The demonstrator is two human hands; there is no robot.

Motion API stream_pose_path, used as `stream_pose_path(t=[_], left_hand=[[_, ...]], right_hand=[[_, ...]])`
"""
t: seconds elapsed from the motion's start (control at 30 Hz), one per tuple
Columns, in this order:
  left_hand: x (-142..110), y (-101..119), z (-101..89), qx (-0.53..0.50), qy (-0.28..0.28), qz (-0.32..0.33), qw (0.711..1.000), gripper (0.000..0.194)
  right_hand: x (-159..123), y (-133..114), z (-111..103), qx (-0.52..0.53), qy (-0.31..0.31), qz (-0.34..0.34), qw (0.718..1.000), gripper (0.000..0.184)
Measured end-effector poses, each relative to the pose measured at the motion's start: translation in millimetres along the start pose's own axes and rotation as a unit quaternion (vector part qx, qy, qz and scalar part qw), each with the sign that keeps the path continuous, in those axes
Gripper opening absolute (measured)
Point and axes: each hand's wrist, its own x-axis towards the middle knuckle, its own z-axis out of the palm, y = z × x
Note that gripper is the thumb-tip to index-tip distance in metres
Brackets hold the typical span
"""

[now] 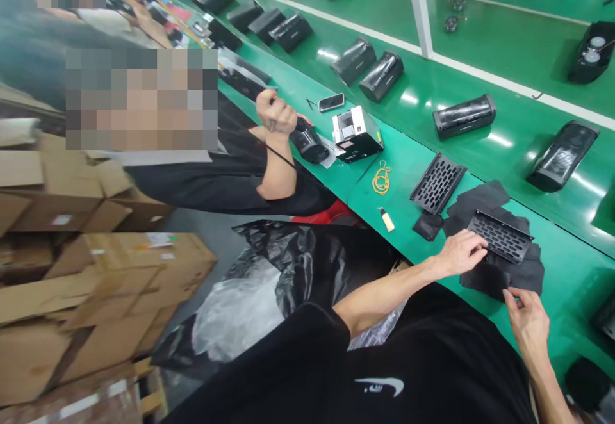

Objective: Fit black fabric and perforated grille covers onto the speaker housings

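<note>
My left hand (462, 253) grips the near left edge of a black slotted speaker grille (502, 237), its fingers drawn together. The grille lies tilted over a loose pile of thin black cloth pieces (527, 275) on the green bench. Lower right, my right hand (528, 315) pinches the near edge of a black cloth piece (492, 278) between thumb and finger. A second slotted grille (437, 182) rests farther back, with a small folded black cloth (427, 226) just in front of it.
Left of the grilles are a small yellow-labelled bottle (386, 219), yellow cord (381, 179), a white-and-black box device (356, 132) and a phone (331, 102). Black speakers (562, 155) stand along the green line behind. A co-worker's raised hand (277, 111) is at left, near cardboard boxes (144, 277).
</note>
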Motion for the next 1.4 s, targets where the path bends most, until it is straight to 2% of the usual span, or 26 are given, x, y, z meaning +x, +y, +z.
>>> stream_pose_path(t=[0.03, 0.13, 0.17, 0.23, 0.3, 0.37, 0.47, 0.57, 0.63, 0.7, 0.8, 1.0, 1.07, 1.2, 1.27, 1.4], left_hand=[[-4.6, -2.4, 3.6, -0.006, -0.025, 0.012, 1.000, 0.030], [-10.3, -8.9, 18.0, -0.020, -0.080, 0.063, 0.995, 0.062], [-9.6, -10.7, 23.4, -0.026, -0.103, 0.089, 0.990, 0.067], [-5.5, -14.1, 33.6, -0.036, -0.140, 0.131, 0.981, 0.058], [0.4, -18.0, 41.1, -0.034, -0.162, 0.140, 0.976, 0.036], [5.7, -22.3, 43.9, -0.024, -0.170, 0.114, 0.979, 0.024], [9.1, -27.6, 40.1, -0.051, -0.202, 0.055, 0.976, 0.033], [6.7, -30.4, 33.3, -0.152, -0.250, 0.006, 0.956, 0.043], [3.2, -31.5, 30.8, -0.206, -0.256, -0.041, 0.944, 0.052], [-0.7, -32.9, 30.7, -0.227, -0.246, -0.086, 0.938, 0.060], [-5.4, -36.1, 33.7, -0.244, -0.227, -0.118, 0.935, 0.065], [-11.4, -50.2, 30.6, -0.281, -0.134, -0.167, 0.936, 0.066], [-12.9, -55.1, 21.5, -0.268, -0.109, -0.163, 0.943, 0.064], [-16.1, -57.6, -7.1, -0.229, 0.002, -0.140, 0.963, 0.052], [-18.2, -53.4, -24.0, -0.214, 0.041, -0.127, 0.968, 0.047], [-23.1, -33.1, -55.0, -0.185, 0.069, -0.079, 0.977, 0.040]], right_hand=[[-0.8, -2.4, -3.6, 0.007, 0.007, -0.005, 1.000, 0.080], [-3.2, -10.7, -10.9, 0.038, 0.004, -0.033, 0.999, 0.080], [-4.1, -13.4, -12.4, 0.049, -0.003, -0.044, 0.998, 0.080], [-6.0, -17.4, -15.4, 0.066, -0.012, -0.060, 0.996, 0.078], [-7.1, -18.1, -19.2, 0.073, -0.006, -0.052, 0.996, 0.077], [-7.0, -15.0, -23.9, 0.072, 0.007, -0.022, 0.997, 0.077], [-5.7, -5.5, -31.2, 0.069, 0.018, 0.041, 0.997, 0.078], [-6.0, 4.4, -35.3, 0.071, 0.016, 0.088, 0.993, 0.076], [-8.1, 9.6, -35.3, 0.076, 0.019, 0.110, 0.991, 0.073], [-11.6, 14.2, -33.1, 0.086, 0.025, 0.130, 0.987, 0.069], [-18.2, 22.6, -26.5, 0.111, 0.038, 0.158, 0.980, 0.067], [-26.2, 48.1, -17.2, 0.177, 0.082, 0.193, 0.962, 0.073], [-25.9, 57.1, -18.5, 0.166, 0.067, 0.198, 0.964, 0.071], [-20.5, 73.3, -21.1, 0.071, 0.029, 0.212, 0.974, 0.061], [-16.5, 79.6, -19.9, 0.015, 0.011, 0.210, 0.977, 0.051], [-10.8, 86.8, -14.3, -0.066, -0.025, 0.191, 0.979, 0.040]])
